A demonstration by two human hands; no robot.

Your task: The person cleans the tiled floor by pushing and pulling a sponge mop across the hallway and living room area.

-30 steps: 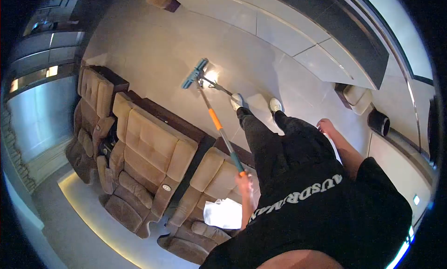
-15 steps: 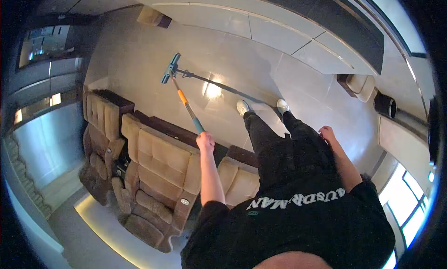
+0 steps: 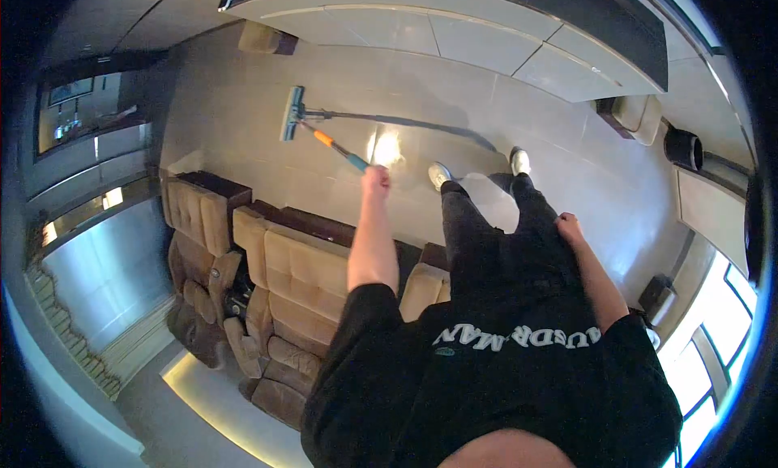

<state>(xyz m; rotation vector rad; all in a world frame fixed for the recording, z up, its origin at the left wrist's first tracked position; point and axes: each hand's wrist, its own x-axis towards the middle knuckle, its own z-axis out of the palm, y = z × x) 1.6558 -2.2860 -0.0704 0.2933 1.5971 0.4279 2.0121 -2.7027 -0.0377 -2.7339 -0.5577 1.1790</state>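
Observation:
My left hand point(image 3: 376, 180) is closed around the teal grip of a mop point(image 3: 324, 137), which has an orange band on its pole. The narrow teal mop head point(image 3: 292, 113) rests on the shiny tiled floor point(image 3: 381, 83), far ahead and to the left. My left arm reaches out over the floor beside the sofa seats. Beside my right thigh, my right hand point(image 3: 570, 227) hangs with its fingers curled in, and I see nothing in it. Both white shoes point(image 3: 440, 175) stand on the tiles, one a little ahead of the other.
Brown padded recliner seats point(image 3: 304, 265) line the left side. A long low white cabinet point(image 3: 478, 42) with a dark top runs along the far side. At the right are a small beige box-like object point(image 3: 640, 118), a dark cylinder point(image 3: 683, 149) and bright windows point(image 3: 713, 346).
My left hand has moved forward and right with the mop. The mop head has shifted slightly left and turned more upright in view. My feet and the view have shifted; my right fingers look more curled.

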